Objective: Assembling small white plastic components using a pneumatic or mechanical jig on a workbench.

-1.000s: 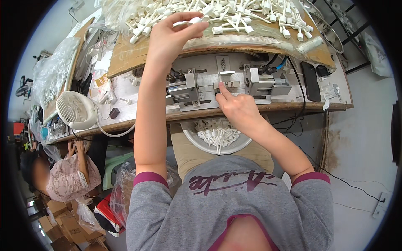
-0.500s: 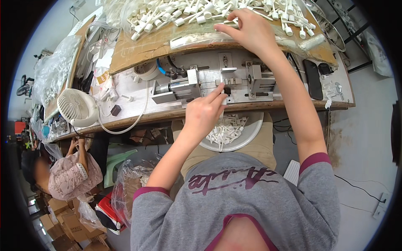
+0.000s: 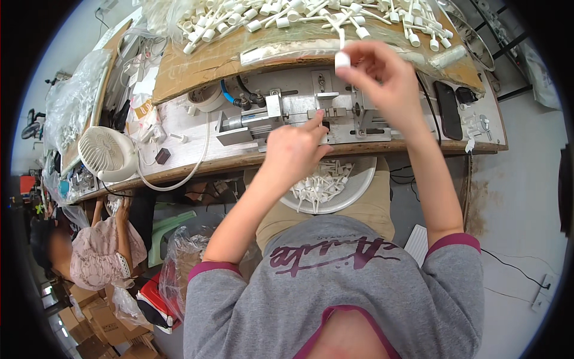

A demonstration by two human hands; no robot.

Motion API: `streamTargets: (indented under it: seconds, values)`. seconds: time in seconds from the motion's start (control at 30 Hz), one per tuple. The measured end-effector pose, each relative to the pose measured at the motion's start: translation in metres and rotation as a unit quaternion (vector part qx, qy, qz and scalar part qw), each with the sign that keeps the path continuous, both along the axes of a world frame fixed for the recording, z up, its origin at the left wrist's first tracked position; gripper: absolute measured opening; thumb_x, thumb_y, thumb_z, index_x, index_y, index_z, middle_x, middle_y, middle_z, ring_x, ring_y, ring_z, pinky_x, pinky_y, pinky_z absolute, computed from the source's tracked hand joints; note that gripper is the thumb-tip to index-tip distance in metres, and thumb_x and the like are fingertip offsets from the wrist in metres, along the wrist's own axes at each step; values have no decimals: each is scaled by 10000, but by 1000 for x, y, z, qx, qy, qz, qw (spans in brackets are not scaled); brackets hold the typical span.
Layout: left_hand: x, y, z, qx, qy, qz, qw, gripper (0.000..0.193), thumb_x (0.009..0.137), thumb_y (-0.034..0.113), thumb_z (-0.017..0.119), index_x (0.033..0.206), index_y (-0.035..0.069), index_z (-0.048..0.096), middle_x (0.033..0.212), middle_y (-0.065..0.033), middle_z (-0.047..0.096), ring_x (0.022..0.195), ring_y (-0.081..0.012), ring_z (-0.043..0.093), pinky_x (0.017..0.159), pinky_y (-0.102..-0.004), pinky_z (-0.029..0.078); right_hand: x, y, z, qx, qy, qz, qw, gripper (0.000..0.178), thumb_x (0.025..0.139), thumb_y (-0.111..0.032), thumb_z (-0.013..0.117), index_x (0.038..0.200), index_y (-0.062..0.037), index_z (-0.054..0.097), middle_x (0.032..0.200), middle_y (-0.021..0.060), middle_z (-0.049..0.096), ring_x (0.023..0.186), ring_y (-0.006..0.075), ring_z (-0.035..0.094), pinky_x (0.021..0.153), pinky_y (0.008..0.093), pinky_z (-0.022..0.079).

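Raised over the front edge of the cardboard, my right hand (image 3: 385, 81) pinches a white plastic stem piece (image 3: 342, 58) by its wide cup-shaped end. Its thin shaft points away toward the far heap, where its tip overlaps other pieces. My left hand (image 3: 294, 152) is at the metal clamping fixture (image 3: 327, 112), index finger stretched onto the small middle block and thumb apart below. Whether a small part lies under that fingertip is hidden. Beyond both hands is a heap of similar white plastic pieces (image 3: 293, 18).
A round white basin (image 3: 359, 194) of white pieces rests on my lap. On the bench are a small fan (image 3: 107, 154), a black phone (image 3: 447, 112) at the right, and hoses and cables. Another person (image 3: 104, 251) sits at the lower left.
My right hand has come back from the heap toward the fixture, now with a white stem piece in its fingers. My left hand has stayed at the fixture, its thumb spreading outward.
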State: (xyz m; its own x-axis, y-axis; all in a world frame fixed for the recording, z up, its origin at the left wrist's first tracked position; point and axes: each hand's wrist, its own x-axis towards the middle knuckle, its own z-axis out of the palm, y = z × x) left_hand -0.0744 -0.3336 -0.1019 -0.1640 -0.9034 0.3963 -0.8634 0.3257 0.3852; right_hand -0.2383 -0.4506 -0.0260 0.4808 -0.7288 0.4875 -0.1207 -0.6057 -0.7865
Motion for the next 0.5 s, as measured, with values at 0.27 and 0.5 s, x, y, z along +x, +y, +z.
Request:
streamTargets:
  seconds: [0.27,0.5]
  values:
    - [46,-86,87,-163,173,112,965,235,841,112,740,1074,85,729,968,-66,721,784,-107,676,653,-237,526,-26,68,-70,-257,200,-29,945,254,774,-45,698,1010,-16,610,1229,137,627,876,254,660,741,330,537]
    - [51,-166,84,-179,15,181,967,419,790,311,765,1061,4,677,979,-183,671,858,-318,663,766,-414,516,-2,73,-86,-305,325,-48,894,219,743,-94,678,944,-45,605,1216,105,668,527,207,594,535,304,502]
